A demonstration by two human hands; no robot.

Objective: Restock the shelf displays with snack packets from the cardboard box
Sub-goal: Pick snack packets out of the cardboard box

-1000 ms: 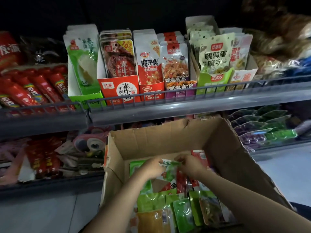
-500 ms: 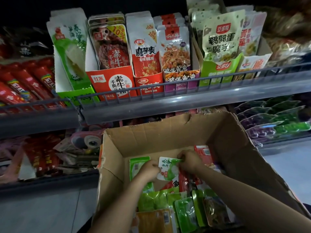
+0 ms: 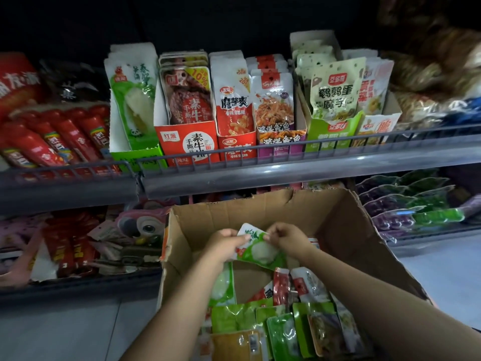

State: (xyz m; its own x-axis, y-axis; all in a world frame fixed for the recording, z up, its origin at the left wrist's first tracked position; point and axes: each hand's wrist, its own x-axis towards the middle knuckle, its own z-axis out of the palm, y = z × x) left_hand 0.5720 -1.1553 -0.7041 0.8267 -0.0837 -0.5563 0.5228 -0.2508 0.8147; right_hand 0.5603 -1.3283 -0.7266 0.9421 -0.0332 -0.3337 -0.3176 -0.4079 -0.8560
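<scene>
An open cardboard box (image 3: pixel 338 222) stands below the shelf, holding several green, red and yellow snack packets (image 3: pixel 283 332). Over the box, both hands hold one green-and-white snack packet (image 3: pixel 260 250). My left hand (image 3: pixel 225 244) grips its left edge and my right hand (image 3: pixel 287 237) pinches its top right corner. On the upper shelf, a green display carton (image 3: pixel 135 155) holds matching green-and-white packets (image 3: pixel 132 97).
The upper shelf rail (image 3: pixel 260 173) carries red, purple and green display cartons of packets, with red sausage sticks (image 3: pixel 52 142) at the left. The lower shelf holds mixed goods at the left (image 3: pixel 78 246) and purple and green pouches (image 3: pixel 406 204) at the right. Grey floor lies around the box.
Both hands have lifted the green-and-white packet higher out of the box. The camera view has shifted slightly, with the shelf lower in frame than half a second ago.
</scene>
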